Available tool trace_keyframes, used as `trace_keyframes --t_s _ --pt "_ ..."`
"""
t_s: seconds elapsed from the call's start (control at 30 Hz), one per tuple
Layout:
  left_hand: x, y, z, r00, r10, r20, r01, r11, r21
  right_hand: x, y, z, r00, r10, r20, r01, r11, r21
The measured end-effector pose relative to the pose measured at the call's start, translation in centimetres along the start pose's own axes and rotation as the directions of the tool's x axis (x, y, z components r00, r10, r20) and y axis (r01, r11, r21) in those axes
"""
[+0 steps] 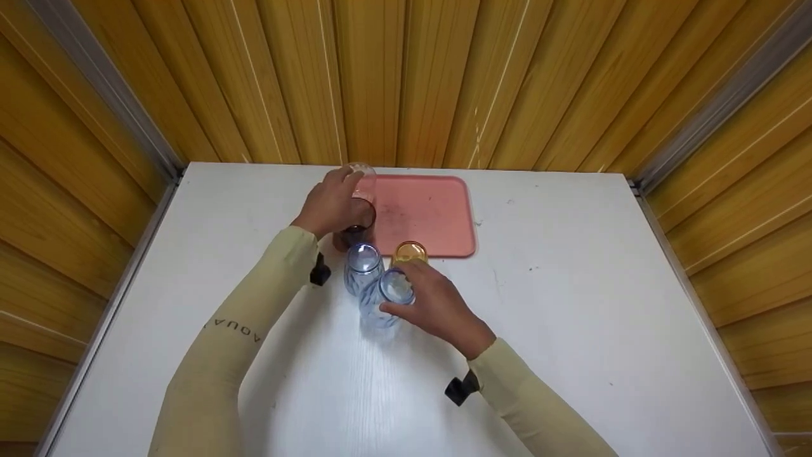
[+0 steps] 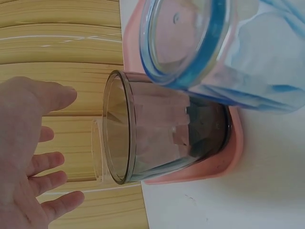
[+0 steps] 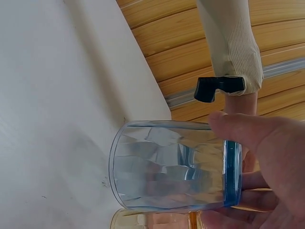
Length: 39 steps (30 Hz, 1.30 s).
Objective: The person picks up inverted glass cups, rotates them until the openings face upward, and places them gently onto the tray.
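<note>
My left hand point(image 1: 328, 202) is over the left end of the pink tray point(image 1: 431, 216), fingers spread and apart from the glass in the left wrist view. Below it a smoky dark glass point(image 2: 162, 129) stands upright on the tray. A clear pinkish glass point(image 1: 365, 184) stands just behind. With its thumb and fingers, my right hand point(image 1: 441, 304) grips a light blue glass point(image 3: 176, 164) near its thick blue base, which faces up. Another blue glass point(image 1: 363, 273) stands upside down beside it. An amber glass point(image 1: 410, 251), also base up, is partly hidden behind my right hand.
The white table point(image 1: 571, 254) runs back to a yellow wood-look panel wall point(image 1: 406, 82), with similar panels on both sides. The tray lies near the table's back edge, and the blue and amber glasses are crowded at its front edge.
</note>
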<state>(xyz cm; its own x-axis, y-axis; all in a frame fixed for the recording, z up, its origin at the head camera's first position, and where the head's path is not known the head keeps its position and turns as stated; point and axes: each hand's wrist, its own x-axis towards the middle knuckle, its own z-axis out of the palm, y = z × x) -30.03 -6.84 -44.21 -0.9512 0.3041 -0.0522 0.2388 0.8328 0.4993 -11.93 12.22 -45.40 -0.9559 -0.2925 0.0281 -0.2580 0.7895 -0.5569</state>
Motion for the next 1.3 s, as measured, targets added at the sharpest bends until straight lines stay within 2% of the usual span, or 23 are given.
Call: trace_keyframes --t_s 0.17,0.33,0.53,0.87,1.1,1.3 --pt "-0.2 0.0 0.0 1.0 0.017 -0.004 -0.017 1.0 0.001 0.0 0.0 -0.1 1.0 0.019 -0.012 -0.019 1.0 0.008" --pt "-0.4 -0.1 0.0 1.0 0.004 0.006 -0.004 1.0 0.009 0.0 0.0 -0.3 0.999 0.045 -0.024 -0.044 0.999 0.02" --pt "-1.0 -0.3 -0.1 0.999 0.038 -0.005 -0.037 0.996 0.078 0.0 0.1 -0.5 0.998 0.012 -0.062 -0.01 0.999 0.031" --pt "-1.6 0.2 0.1 1.0 0.007 0.005 -0.007 0.998 0.062 0.0 0.2 -0.7 0.996 0.015 -0.087 -0.009 0.997 0.07" --pt "-1.9 0.4 -0.1 0.999 0.047 -0.004 -0.046 0.997 0.069 0.3 0.5 -1.0 0.995 -0.005 -0.104 0.02 0.989 0.147" --pt "-2.5 0.6 0.3 0.996 0.083 -0.018 -0.081 0.994 0.068 0.2 0.9 -1.0 0.993 -0.004 -0.117 0.023 0.987 0.157"
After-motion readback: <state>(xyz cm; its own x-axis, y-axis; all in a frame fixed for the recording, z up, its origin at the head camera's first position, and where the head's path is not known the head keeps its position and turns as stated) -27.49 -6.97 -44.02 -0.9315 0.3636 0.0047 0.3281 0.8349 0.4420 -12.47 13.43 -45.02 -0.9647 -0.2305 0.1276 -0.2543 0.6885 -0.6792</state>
